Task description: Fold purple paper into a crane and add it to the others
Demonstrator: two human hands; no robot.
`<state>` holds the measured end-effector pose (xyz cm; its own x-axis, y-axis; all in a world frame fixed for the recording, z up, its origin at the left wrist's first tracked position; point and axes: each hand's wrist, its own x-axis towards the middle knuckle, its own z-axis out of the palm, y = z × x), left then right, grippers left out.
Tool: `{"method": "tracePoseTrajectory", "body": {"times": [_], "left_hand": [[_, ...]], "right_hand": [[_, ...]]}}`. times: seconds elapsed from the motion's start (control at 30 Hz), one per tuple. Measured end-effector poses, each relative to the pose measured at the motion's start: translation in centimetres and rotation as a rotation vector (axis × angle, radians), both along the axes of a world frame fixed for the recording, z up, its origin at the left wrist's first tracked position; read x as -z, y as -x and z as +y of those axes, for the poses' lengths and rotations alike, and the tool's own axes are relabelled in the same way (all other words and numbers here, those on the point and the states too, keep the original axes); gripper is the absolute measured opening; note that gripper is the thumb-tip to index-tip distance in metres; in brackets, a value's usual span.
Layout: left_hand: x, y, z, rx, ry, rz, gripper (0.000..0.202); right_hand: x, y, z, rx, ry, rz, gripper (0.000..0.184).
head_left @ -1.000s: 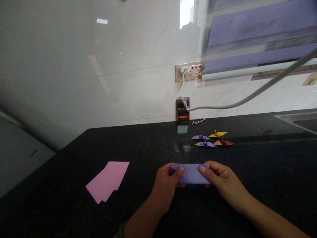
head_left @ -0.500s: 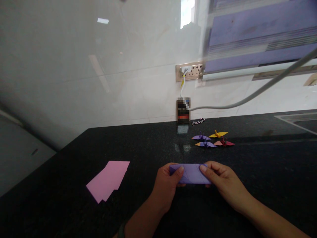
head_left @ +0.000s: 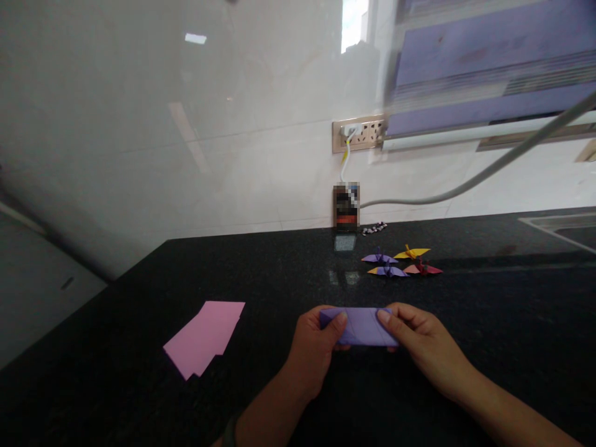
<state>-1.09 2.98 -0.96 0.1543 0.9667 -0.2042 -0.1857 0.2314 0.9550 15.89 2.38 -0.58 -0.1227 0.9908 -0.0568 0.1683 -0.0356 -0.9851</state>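
Between the left hand [head_left: 311,347] and right hand [head_left: 428,347], the paper [head_left: 363,329] is pinched at both ends; it could be creased askew or torn if pulled unevenly.

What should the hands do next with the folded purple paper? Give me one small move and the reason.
Probably slide the right hand's thumb inward along the folded purple paper to flatten it, while the left hand steadies the other end. Both thumbs press only near the ends, the middle is uncovered, and crease lines show across it.
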Motion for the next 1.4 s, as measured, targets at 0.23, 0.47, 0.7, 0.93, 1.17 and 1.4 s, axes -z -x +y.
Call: {"method": "tracePoseTrajectory", "body": {"times": [0.23,0.47,0.7,0.93,1.17,1.4], "left_hand": [[-0.1,0.0,-0.1,-0.004,-0.008,-0.016,0.026],[-0.4,0.0,0.0,-0.013,0.003,0.002,0.026],[-0.5,-0.1,-0.1,0.005,-0.005,0.035,0.024],[-0.5,-0.1,-0.2,0.019,-0.016,0.031,0.024],[-0.2,0.1,-0.1,-0.041,-0.124,0.105,0.023],[-1.1,0.4,-0.3,-0.042,-0.324,0.375,0.019]], "right_hand": [[-0.3,0.0,-0.2,-0.01,0.003,-0.016,0.032],[-0.1,-0.1,0.0,0.006,-0.012,0.0,0.03],[-0.3,0.2,-0.2,-0.011,0.035,0.099,0.023],[-0.2,0.1,-0.2,-0.003,0.043,0.097,0.026],[-0.3,0.1,-0.4,-0.017,0.06,0.089,0.023],[-0.4,0.3,-0.4,-0.017,0.049,0.065,0.022]]}}
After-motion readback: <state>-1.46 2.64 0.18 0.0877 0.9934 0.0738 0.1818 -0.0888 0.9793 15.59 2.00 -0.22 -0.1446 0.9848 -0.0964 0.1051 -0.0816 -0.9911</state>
